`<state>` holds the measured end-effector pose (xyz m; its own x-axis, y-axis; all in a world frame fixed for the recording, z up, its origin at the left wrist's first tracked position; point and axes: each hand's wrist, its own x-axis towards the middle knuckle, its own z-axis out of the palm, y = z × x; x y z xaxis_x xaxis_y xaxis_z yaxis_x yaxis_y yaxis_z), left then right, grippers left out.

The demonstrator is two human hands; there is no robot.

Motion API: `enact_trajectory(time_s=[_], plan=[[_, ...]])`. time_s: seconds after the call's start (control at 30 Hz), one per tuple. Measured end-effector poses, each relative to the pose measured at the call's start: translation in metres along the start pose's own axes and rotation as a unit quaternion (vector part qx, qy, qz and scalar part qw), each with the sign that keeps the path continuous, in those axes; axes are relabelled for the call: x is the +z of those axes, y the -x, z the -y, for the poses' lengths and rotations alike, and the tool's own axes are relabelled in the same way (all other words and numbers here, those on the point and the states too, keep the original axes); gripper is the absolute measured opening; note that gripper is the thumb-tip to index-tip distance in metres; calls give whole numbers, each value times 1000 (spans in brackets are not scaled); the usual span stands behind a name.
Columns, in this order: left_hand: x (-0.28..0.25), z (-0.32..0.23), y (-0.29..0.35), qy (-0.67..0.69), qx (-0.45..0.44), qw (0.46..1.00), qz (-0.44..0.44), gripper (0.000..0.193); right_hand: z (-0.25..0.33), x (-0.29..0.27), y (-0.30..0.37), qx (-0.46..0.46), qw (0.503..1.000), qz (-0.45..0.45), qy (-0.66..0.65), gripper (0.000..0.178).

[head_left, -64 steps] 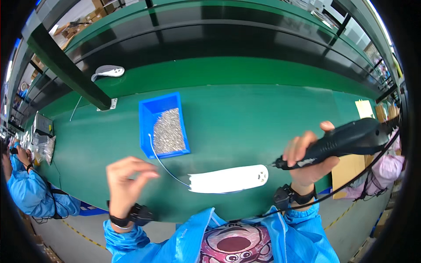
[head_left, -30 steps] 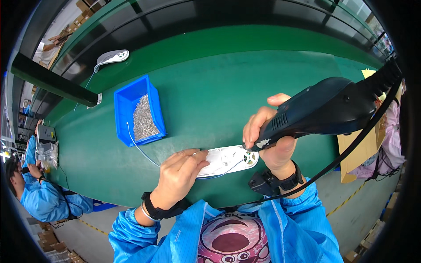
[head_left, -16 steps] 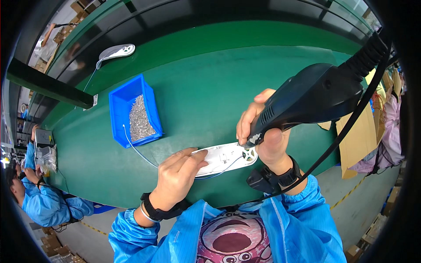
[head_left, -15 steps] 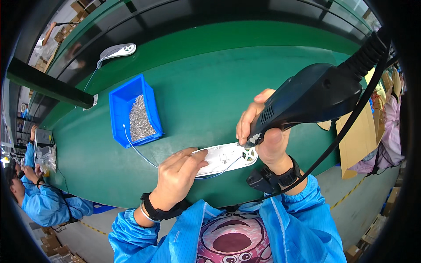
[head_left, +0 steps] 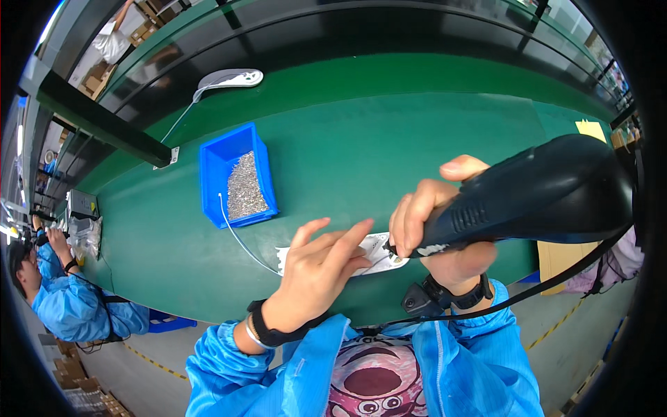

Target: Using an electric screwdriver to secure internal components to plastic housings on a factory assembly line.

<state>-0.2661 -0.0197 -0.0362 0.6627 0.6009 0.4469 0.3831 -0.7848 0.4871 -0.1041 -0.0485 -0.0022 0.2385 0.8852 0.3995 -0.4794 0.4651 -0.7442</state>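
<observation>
A black electric screwdriver [head_left: 535, 191] is gripped in my right hand [head_left: 420, 214]. It lies nearly level, its body to the right and its narrow front end at the right end of a white plastic shell [head_left: 376, 244]. My fingers and the tool hide where the tip meets the shell. Spread above the shell's left part are the fingers of my left hand [head_left: 314, 276], with nothing visible between them; whether they touch it I cannot tell. From the shell's left side a thin pale cable [head_left: 242, 242] curves up to the blue bin.
The blue bin [head_left: 267, 170] holds many small metal screws [head_left: 246, 191]. Near the far edge lies another white shell [head_left: 233, 78] with a cable. A dark post [head_left: 104, 121] stands at the far left. A co-worker in blue [head_left: 80, 306] is at the left, cardboard [head_left: 559, 260] at the right.
My left hand's fingers have lifted and spread from the shell. The screwdriver has tipped lower, toward level, with its front end still at the shell's right end. The view has shifted slightly.
</observation>
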Motion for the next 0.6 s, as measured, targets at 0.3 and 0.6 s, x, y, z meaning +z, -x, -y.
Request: enact_trajectory(time_s=[0.3,0.6], plan=[[13,-8,-1,86,3,995,-42,72,5,4,-1,-34,995,95,15,73],[6,-13,3,108,-7,993,-54,83,-4,8,4,-50,992,114,22,73]])
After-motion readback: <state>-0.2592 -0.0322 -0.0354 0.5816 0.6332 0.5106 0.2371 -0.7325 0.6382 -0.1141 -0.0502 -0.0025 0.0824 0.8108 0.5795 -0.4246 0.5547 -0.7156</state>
